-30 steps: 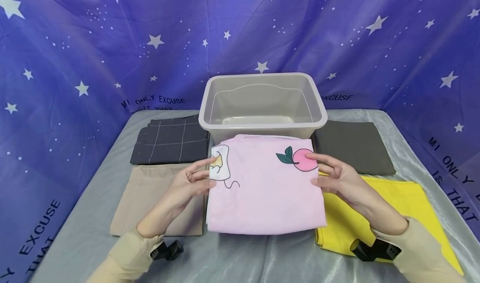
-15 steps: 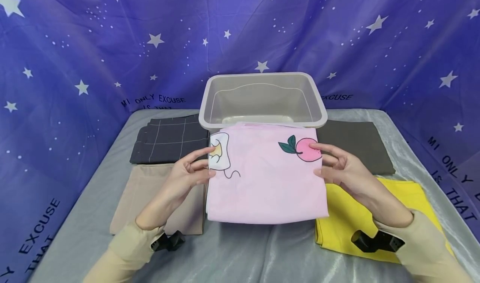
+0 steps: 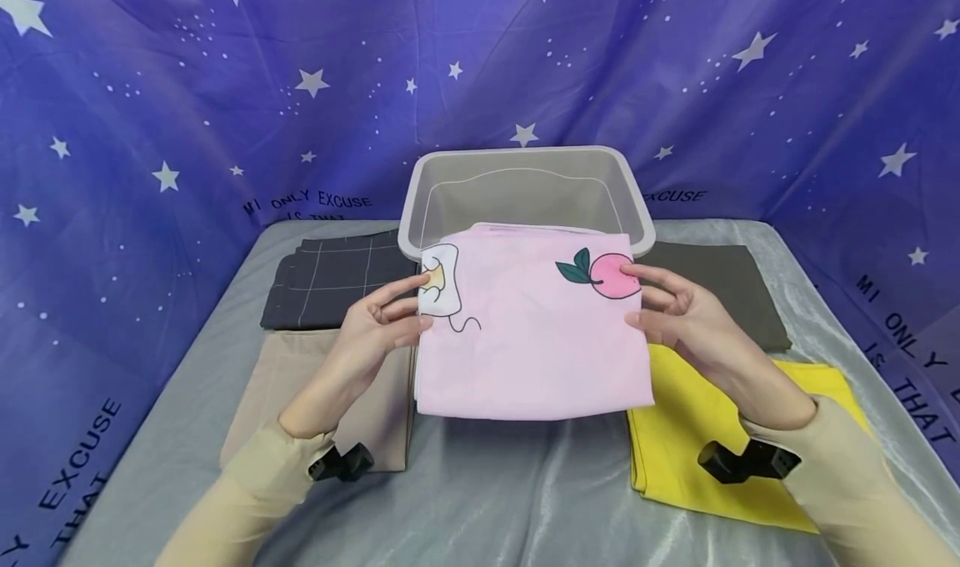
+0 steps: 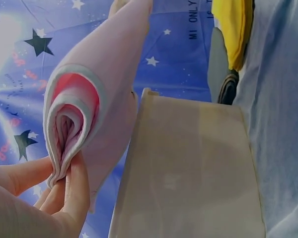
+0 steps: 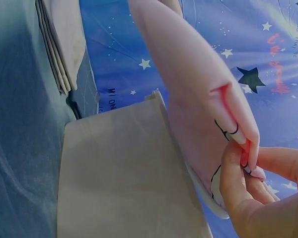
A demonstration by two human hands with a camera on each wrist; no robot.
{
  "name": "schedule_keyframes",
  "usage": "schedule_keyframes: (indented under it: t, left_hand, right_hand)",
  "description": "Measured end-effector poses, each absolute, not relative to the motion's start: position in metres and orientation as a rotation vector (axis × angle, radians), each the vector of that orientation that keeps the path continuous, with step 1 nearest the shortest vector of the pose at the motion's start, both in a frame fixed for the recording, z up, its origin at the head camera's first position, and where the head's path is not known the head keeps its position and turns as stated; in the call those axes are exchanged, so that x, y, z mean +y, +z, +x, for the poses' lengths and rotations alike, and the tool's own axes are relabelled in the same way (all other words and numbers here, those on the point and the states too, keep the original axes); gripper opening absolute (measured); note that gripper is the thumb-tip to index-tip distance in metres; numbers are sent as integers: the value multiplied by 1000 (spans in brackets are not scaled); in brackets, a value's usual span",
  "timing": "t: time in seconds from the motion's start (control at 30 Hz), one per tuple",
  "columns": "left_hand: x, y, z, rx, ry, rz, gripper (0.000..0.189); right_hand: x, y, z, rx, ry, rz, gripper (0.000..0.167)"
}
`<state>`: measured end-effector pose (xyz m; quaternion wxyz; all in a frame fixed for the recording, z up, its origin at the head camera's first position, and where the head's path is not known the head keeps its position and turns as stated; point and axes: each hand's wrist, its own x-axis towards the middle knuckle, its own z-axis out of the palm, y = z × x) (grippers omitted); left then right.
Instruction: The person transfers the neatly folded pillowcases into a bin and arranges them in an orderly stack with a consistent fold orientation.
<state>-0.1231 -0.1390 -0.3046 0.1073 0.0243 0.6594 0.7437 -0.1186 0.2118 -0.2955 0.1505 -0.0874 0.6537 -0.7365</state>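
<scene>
Head view: both hands (image 3: pixel 371 325) (image 3: pixel 692 315) pinch the folded pink cloth (image 3: pixel 532 325) between them, at opposite edges.

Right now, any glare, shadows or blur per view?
Head: mostly sharp, sheen and a shadow on the grey table cover below the pink cloth; left wrist: washed-out glare on the backdrop at left, shadow on the bin; right wrist: softer detail, paler light upper right.

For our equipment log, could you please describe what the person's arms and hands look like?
Long, plain beige fabric sleeves each have a small, blocky black device near the cuff. The left hand and right hand are bare.
</scene>
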Motion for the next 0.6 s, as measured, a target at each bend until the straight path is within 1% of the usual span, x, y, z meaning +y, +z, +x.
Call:
schedule_keyframes:
  t: [0.43,0.6]
  left_hand:
    - [-130,-299,-145,1945,2267,-37,51]
    - [-127,-298,-155,1941,2298,-68,49]
  right_hand:
    - [208,-291,-141,1742,-2290,-174,52]
    - [206,-288,-149,1742,-2326,-132,54]
